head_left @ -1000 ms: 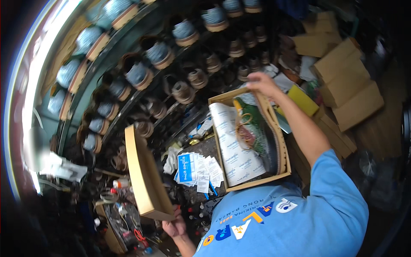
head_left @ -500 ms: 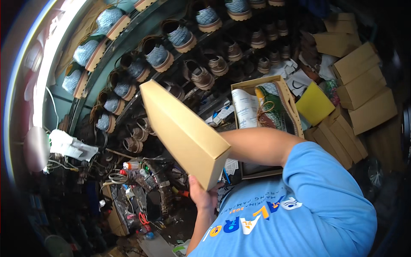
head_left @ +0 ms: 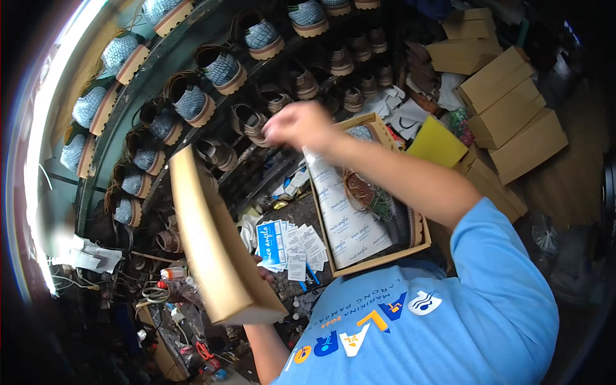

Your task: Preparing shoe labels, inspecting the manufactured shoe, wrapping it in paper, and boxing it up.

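Observation:
My left hand (head_left: 264, 272), mostly hidden, grips the tan cardboard shoebox lid (head_left: 208, 250) from behind and below. The lid stands tilted on its long side, left of an open shoebox (head_left: 420, 240). Over the far left corner of that box hangs my right hand (head_left: 301, 125), apart from the lid; its fingers are blurred and I see nothing in them. Inside the box, printed white tissue paper (head_left: 350, 231) covers the left part, and a multicoloured laced shoe (head_left: 385, 208) lies along the right.
Racks hold rows of blue textured shoes (head_left: 221, 67) and brown shoes (head_left: 305, 82). Left of the box lie white paper slips (head_left: 301, 247) and a blue card (head_left: 271, 247). Folded cardboard boxes (head_left: 504, 99) pile up at right, beside a yellow sheet (head_left: 436, 146). Clutter with red scissors (head_left: 204, 350) spreads lower left.
The lid has moved left and turned more upright in my left hand. My right hand, hidden behind it before, has come into sight above the box. More tissue paper and the slips now show.

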`<action>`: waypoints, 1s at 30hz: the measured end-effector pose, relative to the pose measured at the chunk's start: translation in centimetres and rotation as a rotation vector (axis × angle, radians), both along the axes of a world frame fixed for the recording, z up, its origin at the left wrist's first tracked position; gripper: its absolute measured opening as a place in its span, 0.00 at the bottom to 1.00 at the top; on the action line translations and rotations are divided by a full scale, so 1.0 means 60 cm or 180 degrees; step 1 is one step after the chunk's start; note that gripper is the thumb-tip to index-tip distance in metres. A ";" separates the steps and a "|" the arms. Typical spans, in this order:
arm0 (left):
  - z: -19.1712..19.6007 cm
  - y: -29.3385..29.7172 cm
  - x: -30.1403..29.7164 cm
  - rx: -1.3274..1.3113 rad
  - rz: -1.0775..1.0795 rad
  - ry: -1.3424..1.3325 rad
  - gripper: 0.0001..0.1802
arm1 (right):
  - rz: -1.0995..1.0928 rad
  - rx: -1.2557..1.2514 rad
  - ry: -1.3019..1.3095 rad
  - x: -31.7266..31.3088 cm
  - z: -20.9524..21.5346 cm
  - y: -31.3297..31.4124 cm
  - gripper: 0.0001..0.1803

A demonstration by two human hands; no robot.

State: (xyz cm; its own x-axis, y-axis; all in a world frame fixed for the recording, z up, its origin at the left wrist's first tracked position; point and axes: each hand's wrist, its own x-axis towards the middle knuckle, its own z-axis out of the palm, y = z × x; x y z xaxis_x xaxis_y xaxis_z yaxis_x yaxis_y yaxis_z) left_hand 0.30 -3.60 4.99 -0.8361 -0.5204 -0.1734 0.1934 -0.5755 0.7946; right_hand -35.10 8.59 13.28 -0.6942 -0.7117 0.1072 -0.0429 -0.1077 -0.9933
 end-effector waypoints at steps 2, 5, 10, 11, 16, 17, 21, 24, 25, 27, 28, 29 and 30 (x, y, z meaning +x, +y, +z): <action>0.016 0.033 -0.086 0.0332 0.0514 -0.0907 0.22 | -0.1031 -0.0320 0.0215 -0.092 -0.015 0.092 0.10; -0.027 0.028 -0.210 -0.1249 -0.0139 -0.1138 0.25 | -0.2284 0.0166 0.0465 -0.174 -0.114 0.228 0.18; 0.027 0.094 -0.359 -0.1343 -0.1180 -0.1216 0.27 | -0.0896 0.1188 -0.1844 -0.124 -0.159 0.275 0.35; 0.028 0.105 -0.364 -0.1814 -0.1154 -0.1430 0.28 | -0.0620 0.0403 -0.1808 -0.115 -0.171 0.276 0.34; 0.042 0.131 -0.338 -0.1764 -0.1384 -0.1412 0.29 | -0.0384 0.0880 -0.1673 -0.072 -0.159 0.302 0.30; 0.037 0.139 -0.324 -0.1852 -0.1266 -0.1439 0.30 | -0.0408 0.1050 -0.1528 -0.056 -0.157 0.307 0.30; 0.027 0.160 -0.294 -0.1569 -0.1130 -0.1201 0.33 | -0.0820 0.1241 -0.0862 0.014 -0.198 0.332 0.33; 0.004 0.160 -0.280 -0.1291 -0.1074 -0.1116 0.33 | -0.1168 0.1681 -0.0074 0.055 -0.195 0.339 0.34; -0.008 0.161 -0.277 -0.1310 -0.1010 -0.1125 0.33 | -0.0982 0.1015 -0.0460 0.059 -0.188 0.339 0.32; -0.032 0.161 -0.271 -0.1331 -0.0959 -0.1122 0.34 | -0.0805 0.0345 -0.0831 0.071 -0.193 0.341 0.31; -0.045 0.160 -0.265 -0.1398 -0.0992 -0.1041 0.35 | -0.0857 -0.0246 -0.1050 0.081 -0.209 0.344 0.30; -0.052 0.159 -0.260 -0.1466 -0.1024 -0.0958 0.35 | -0.0902 -0.0843 -0.1259 0.087 -0.217 0.347 0.29; -0.053 0.170 -0.255 -0.1452 -0.1007 -0.0967 0.35 | -0.0884 -0.0828 -0.1266 0.094 -0.212 0.349 0.29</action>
State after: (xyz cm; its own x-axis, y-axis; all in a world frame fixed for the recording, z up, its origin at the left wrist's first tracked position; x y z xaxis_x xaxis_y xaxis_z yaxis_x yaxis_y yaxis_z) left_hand -14.97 6.62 1.79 -0.9100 -0.3337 -0.2462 -0.2034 -0.1584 0.9662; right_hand -29.47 29.52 0.53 -0.8750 -0.4810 -0.0539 0.2686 -0.3900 -0.8808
